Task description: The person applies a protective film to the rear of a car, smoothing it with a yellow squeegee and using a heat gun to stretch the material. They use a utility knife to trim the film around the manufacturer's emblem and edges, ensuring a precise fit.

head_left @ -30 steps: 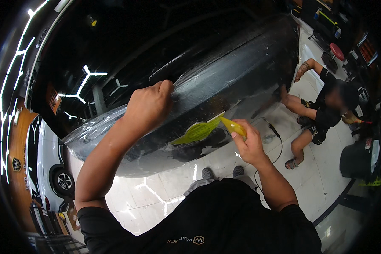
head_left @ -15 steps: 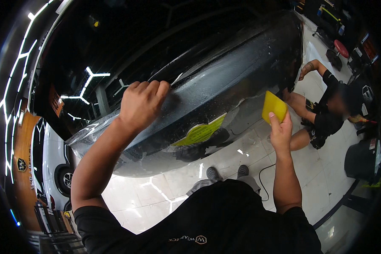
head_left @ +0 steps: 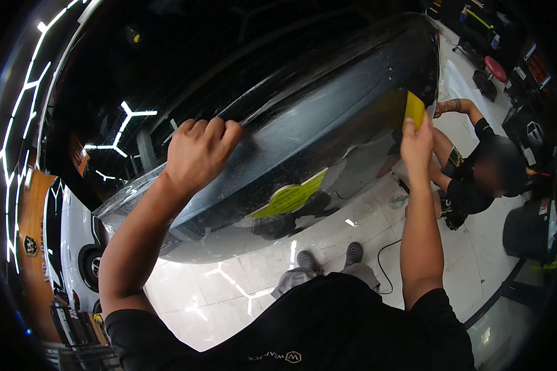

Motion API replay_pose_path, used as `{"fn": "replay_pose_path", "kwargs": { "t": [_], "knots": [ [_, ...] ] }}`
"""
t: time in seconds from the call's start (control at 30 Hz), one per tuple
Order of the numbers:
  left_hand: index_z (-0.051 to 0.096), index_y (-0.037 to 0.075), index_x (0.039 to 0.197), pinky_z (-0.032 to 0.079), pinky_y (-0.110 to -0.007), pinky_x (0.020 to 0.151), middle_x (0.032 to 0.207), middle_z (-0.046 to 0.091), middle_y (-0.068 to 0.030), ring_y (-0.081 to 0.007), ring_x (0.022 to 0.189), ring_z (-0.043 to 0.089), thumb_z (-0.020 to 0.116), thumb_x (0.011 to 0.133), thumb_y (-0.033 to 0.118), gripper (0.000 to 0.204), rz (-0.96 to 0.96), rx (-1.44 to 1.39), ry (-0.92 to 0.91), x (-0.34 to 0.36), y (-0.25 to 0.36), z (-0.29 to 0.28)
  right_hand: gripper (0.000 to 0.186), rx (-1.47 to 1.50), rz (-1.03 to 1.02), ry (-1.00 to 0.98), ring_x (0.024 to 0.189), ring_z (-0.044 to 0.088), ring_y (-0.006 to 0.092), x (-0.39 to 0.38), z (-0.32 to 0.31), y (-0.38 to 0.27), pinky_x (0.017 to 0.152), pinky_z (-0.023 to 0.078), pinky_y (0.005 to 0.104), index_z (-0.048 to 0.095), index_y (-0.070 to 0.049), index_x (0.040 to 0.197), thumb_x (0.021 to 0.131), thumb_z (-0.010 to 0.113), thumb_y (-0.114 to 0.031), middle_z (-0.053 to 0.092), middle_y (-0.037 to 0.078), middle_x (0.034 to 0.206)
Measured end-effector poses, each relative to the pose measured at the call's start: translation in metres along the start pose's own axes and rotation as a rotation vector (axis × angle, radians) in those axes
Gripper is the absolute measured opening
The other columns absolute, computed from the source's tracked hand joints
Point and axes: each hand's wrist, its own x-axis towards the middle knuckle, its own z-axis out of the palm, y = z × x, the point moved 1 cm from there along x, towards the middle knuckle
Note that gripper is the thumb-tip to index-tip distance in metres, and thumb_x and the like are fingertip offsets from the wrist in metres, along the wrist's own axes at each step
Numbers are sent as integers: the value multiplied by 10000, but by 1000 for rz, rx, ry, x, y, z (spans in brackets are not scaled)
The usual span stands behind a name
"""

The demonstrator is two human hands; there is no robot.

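Note:
My left hand [head_left: 199, 151] is closed, knuckles up, at the upper edge of the dark car panel, gripping the edge of a clear film [head_left: 122, 196]. What lies inside the fingers is mostly hidden. The film is wet, covers the curved panel [head_left: 328, 133] and hangs loose and creased at the left. In my right hand [head_left: 418, 143] is a yellow squeegee [head_left: 414, 110], its edge against the right part of the panel. Lower on the panel is a yellow-green patch [head_left: 291, 195] with a rounded bulge, beside dark and grey areas.
A co-worker [head_left: 492, 164] in black crouches at the right, one hand near the panel's right end. A black cable [head_left: 384, 266] lies on the tiled floor [head_left: 346, 303]. At the right are a red stool [head_left: 494, 68] and a black bin [head_left: 526, 232]. A white car [head_left: 80, 241] stands at the left.
My right hand has moved up and away from me, bringing the squeegee from in front of the panel onto its right part. My left hand stays closed in nearly the same place.

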Motion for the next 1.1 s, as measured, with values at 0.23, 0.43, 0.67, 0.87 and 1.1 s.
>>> {"fn": "replay_pose_path", "kwargs": {
  "t": [0.23, 0.43, 0.67, 0.87, 1.1],
  "knots": [
    [551, 76, 997, 510, -354, 633, 755, 606, -81, -214, 625, 647, 609, 797, 87, 208, 52, -69, 2, -5, -10, -1, 594, -17, -284, -97, 934, 522, 329, -102, 35, -141, 815, 446, 438, 494, -28, 1332, 752, 611, 24, 503, 169, 1018],
    [568, 72, 985, 501, -329, 617, 757, 621, -78, -199, 637, 659, 616, 811, 133, 190, 126, -59, 147, -2, -11, 10, 422, -29, -499, -313, 811, 461, 297, -214, 77, -279, 692, 409, 388, 578, -26, 1232, 820, 591, -119, 512, 154, 957],
    [555, 94, 993, 494, -347, 637, 797, 607, -88, -225, 688, 652, 624, 791, 152, 221, 109, 49, 128, -9, -12, 14, 342, 48, -731, -471, 929, 532, 286, -217, 63, -310, 778, 438, 408, 636, -23, 1122, 798, 598, -125, 579, 143, 997],
    [563, 94, 992, 491, -337, 640, 811, 620, -87, -232, 687, 650, 620, 798, 169, 216, 121, -37, 210, -11, -12, 17, 288, -238, -917, -323, 1106, 565, 270, -164, 19, -223, 977, 397, 484, 660, -75, 1054, 772, 609, -89, 626, 84, 1149],
    [558, 96, 957, 508, -344, 622, 790, 616, -75, -231, 660, 648, 639, 772, 206, 230, 108, -101, 196, -11, -16, 24, 297, -144, -1041, -306, 1085, 538, 307, -116, 53, -226, 931, 413, 443, 632, -51, 1061, 769, 615, -100, 611, 111, 1110]
  ]
}}
